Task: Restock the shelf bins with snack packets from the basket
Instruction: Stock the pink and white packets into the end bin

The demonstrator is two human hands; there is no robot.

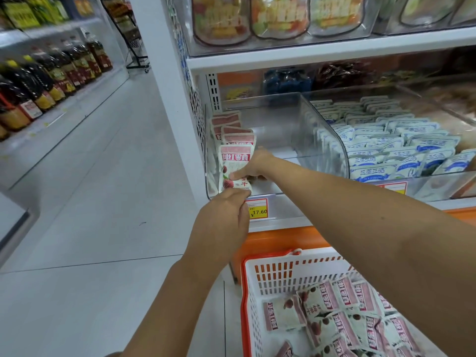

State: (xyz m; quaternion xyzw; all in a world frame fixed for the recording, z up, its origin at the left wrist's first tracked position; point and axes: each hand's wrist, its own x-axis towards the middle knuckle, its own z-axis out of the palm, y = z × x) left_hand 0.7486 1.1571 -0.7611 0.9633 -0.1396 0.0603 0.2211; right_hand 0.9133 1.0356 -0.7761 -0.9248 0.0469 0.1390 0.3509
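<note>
Left hand pinching pink packet low, right hand gripping higher (upright in clear bin), basket below

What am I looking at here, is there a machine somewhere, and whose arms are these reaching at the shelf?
There is no machine. This is one picture from a camera worn on a person's head, looking forward and down, so the two bare arms are the wearer's own. The right hand grips a pink packet standing at the front of a clear bin on a shop shelf, with the thumb across its face. The left hand appears to pinch that packet's lower edge. Below, at the right, an orange and white basket holds more of the same packets. The neighbouring bin holds blue packets, and a price tag reads 17.60.
</note>
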